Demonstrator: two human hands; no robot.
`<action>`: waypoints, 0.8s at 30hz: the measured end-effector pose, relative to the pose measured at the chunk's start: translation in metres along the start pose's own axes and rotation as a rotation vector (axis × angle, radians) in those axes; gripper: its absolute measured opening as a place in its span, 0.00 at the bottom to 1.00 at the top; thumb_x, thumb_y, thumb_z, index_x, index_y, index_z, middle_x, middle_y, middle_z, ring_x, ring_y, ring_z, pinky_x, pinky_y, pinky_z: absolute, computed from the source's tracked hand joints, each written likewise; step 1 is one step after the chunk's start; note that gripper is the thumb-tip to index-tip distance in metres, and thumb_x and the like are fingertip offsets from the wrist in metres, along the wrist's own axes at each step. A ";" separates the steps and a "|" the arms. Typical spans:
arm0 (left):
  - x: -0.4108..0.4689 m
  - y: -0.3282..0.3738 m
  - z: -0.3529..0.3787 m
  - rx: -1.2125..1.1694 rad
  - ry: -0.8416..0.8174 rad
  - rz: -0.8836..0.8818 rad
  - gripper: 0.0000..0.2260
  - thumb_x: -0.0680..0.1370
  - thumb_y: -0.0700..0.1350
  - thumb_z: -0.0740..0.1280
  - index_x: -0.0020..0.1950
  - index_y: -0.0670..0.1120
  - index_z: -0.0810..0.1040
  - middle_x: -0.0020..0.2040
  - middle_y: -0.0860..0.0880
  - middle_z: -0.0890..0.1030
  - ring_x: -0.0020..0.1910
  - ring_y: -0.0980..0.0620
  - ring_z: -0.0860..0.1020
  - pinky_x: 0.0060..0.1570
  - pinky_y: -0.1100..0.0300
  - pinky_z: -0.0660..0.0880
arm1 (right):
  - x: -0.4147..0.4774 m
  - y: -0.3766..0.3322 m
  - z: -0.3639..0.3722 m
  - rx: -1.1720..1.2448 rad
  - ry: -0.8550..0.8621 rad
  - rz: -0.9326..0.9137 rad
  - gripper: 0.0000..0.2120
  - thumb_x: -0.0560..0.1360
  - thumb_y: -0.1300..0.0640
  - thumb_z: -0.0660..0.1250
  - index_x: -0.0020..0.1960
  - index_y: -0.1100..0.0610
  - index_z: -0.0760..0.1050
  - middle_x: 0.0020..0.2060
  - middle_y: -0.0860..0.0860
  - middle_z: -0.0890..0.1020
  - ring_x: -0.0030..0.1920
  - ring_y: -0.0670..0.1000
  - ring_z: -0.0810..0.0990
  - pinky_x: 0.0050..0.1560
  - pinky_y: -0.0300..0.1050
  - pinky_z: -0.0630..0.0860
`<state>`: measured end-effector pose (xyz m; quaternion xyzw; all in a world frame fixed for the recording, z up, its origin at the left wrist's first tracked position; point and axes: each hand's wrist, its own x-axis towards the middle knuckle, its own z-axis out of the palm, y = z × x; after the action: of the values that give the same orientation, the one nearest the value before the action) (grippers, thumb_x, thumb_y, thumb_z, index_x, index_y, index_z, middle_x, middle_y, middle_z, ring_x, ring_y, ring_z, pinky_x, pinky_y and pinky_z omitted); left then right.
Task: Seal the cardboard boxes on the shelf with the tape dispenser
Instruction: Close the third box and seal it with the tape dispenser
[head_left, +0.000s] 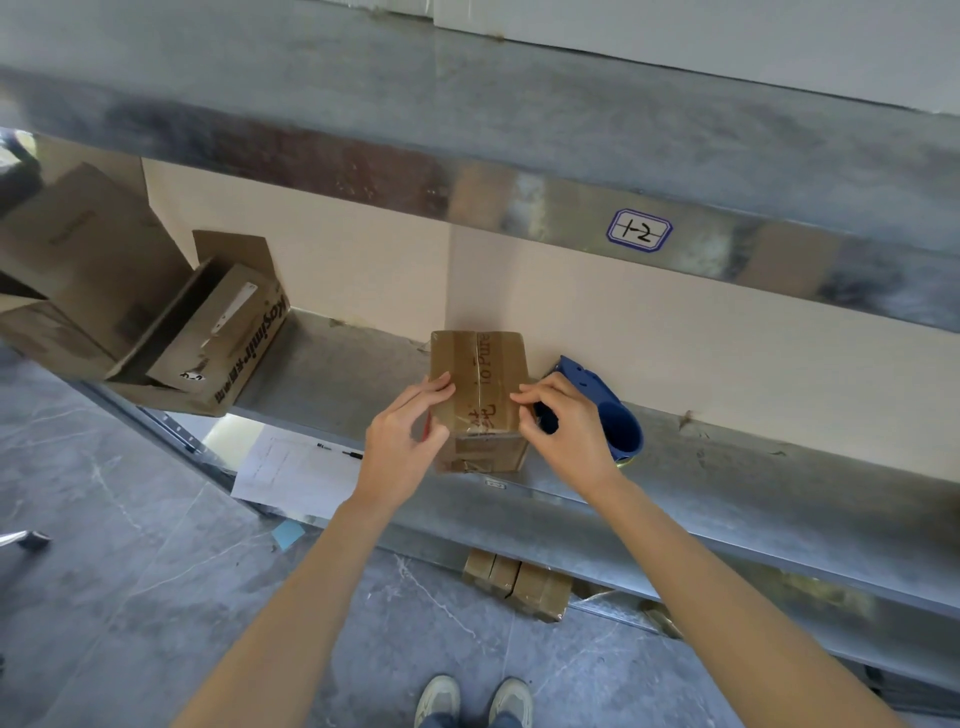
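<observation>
I count two hands, my left hand (402, 441) and my right hand (563, 431); one small taped box (480, 374) mid-frame; one blue tape dispenser (615, 418); two more at left, a large open box (78, 249) and a printed open box (234, 343); one sheet of paper (296, 467); one label (640, 232).

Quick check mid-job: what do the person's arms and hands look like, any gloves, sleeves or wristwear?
Both are bare. The left hand and right hand wear no gloves, and no rings show. The left forearm and right forearm carry no sleeve, watch or band up to the frame's lower edge.
</observation>
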<state>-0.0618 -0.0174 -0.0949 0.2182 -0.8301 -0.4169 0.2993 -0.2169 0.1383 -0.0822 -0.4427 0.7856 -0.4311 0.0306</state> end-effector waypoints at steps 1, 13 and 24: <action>0.000 0.000 -0.001 -0.012 -0.019 -0.004 0.20 0.75 0.29 0.65 0.64 0.44 0.81 0.66 0.53 0.78 0.67 0.68 0.71 0.68 0.71 0.64 | -0.001 0.001 -0.002 0.010 -0.014 -0.005 0.07 0.76 0.66 0.69 0.53 0.59 0.83 0.49 0.48 0.79 0.55 0.40 0.78 0.57 0.30 0.71; 0.000 -0.012 -0.011 -0.142 -0.181 -0.056 0.20 0.79 0.38 0.59 0.69 0.48 0.78 0.70 0.59 0.74 0.72 0.55 0.70 0.59 0.34 0.76 | 0.001 0.005 -0.016 0.030 -0.165 0.010 0.11 0.80 0.61 0.66 0.61 0.55 0.80 0.54 0.46 0.79 0.62 0.38 0.75 0.62 0.30 0.68; 0.004 -0.013 -0.014 -0.137 -0.192 -0.079 0.26 0.74 0.32 0.60 0.68 0.50 0.78 0.70 0.59 0.74 0.73 0.59 0.69 0.65 0.38 0.73 | 0.002 0.007 -0.021 -0.025 -0.251 -0.024 0.19 0.76 0.68 0.66 0.65 0.53 0.78 0.56 0.45 0.76 0.63 0.42 0.74 0.63 0.30 0.68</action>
<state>-0.0536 -0.0345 -0.0981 0.1887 -0.8154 -0.5029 0.2160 -0.2312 0.1521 -0.0733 -0.5028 0.7755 -0.3629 0.1182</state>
